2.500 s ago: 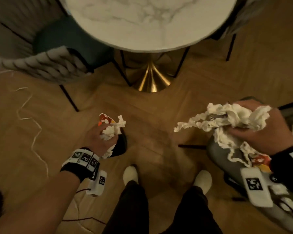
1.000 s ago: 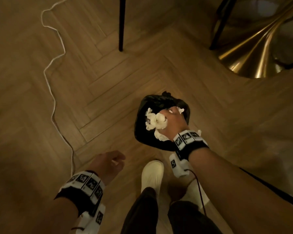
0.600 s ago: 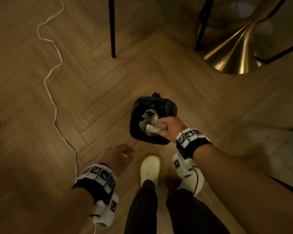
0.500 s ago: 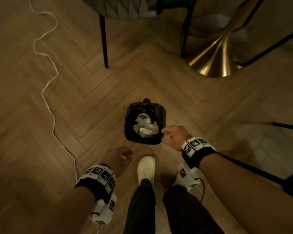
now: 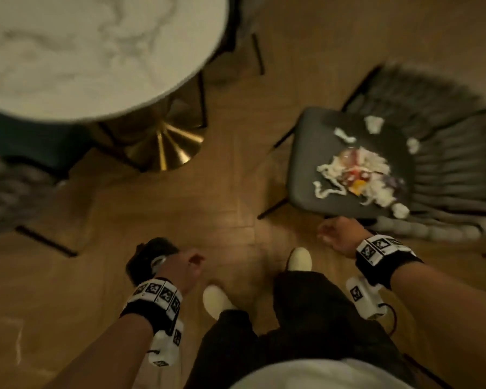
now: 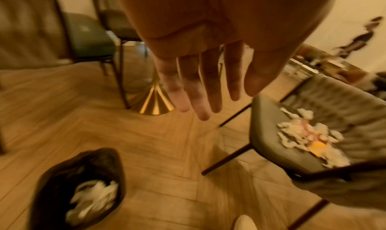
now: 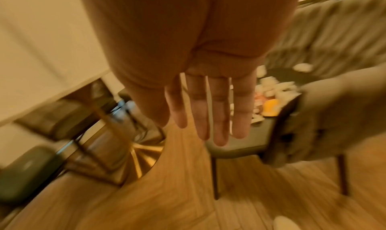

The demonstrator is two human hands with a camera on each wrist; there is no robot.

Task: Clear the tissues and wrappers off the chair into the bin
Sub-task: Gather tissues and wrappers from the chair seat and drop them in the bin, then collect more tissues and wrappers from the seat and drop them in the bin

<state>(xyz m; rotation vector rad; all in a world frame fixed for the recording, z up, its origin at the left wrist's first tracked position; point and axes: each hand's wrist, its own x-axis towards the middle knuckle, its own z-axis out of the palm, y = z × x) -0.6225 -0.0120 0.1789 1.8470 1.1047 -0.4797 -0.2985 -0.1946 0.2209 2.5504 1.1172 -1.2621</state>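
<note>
Both hands are empty. My right hand (image 5: 337, 234) hangs just off the near edge of the chair (image 5: 314, 153), fingers straight and slack in the right wrist view, gripping nothing. My left hand (image 5: 180, 269) is lower and well away from the chair, over the bin (image 5: 141, 258), its fingers (image 6: 196, 91) also spread loose with nothing between them.

On the chair seat lies what is left: a heap of tissues (image 5: 331, 186) torn into strips and wads, mixed with wrappers (image 5: 358, 176) in red and yellow at the middle of the seat. A few single wads sit apart from the heap, toward the chair back and by the near corner of the seat. The pictures are blurred, so I cannot count the pieces.

Left of the chair, on the floor by my foot, the bin already has white tissue in its black liner, seen in the left wrist view. So I judge the job partly done: some is binned, but a good share, perhaps most, is on the seat. It likely needs several more handfuls, then the stray wads.

Beyond the chair, to its left, stands the table (image 5: 68, 51) on its gold base.
</note>
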